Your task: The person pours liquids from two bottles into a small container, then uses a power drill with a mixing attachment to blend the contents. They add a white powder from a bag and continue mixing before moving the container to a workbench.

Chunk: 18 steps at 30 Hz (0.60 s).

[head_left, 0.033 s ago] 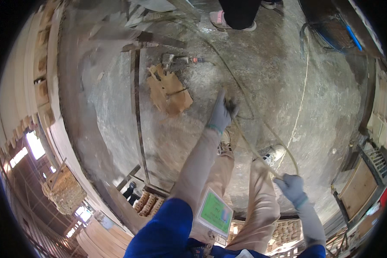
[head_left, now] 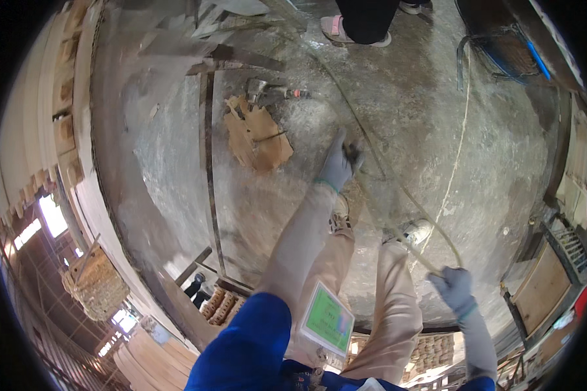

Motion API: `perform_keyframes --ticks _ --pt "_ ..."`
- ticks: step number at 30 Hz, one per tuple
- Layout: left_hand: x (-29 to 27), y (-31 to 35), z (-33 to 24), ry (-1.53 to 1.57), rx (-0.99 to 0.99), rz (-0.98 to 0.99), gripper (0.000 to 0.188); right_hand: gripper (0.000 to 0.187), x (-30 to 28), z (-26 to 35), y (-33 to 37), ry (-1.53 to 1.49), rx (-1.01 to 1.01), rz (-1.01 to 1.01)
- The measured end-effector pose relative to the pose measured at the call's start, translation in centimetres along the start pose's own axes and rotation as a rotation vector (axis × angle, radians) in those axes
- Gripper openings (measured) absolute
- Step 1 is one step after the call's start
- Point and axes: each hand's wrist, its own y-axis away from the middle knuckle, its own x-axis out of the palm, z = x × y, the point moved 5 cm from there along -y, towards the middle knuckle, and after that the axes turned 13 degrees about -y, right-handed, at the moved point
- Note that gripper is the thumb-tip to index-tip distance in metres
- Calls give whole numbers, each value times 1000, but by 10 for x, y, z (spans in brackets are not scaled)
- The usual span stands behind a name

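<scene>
A thin yellowish hose (head_left: 407, 194) runs from the far floor toward me and bends back at my right hand. My right hand (head_left: 453, 287), in a grey glove, is closed round the hose at this bend, to the right of my leg. Farther forward, my left hand (head_left: 338, 164), also grey-gloved with dark-stained fingers, is curled on the blurred stretch of hose that slopes up from the right hand. Past it on the floor lies a metal air tool (head_left: 257, 90) with a red-ringed fitting (head_left: 297, 94). Beside the tool is a torn brown piece of cardboard (head_left: 259, 140).
Another person's shoe (head_left: 333, 29) stands at the far edge. A dark metal strip (head_left: 209, 156) crosses the floor on the left, beyond it stacked timber (head_left: 36, 117). A wood-panelled frame (head_left: 546, 287) is at the right; a dark chair-like object (head_left: 505, 52) stands far right.
My right hand has shifted slightly right and toward me, drawing the hose bend with it. The hose between the hands is now more blurred. My left hand stays nearly in place.
</scene>
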Motion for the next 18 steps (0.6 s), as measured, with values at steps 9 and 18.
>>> perform_keyframes --ticks 9,18 --pt "74 18 37 -300 176 157 15 18 -123 -98 69 745 43 28" --pt "123 145 276 -619 -214 571 16 56 -117 -115 -96 424 21 -24"
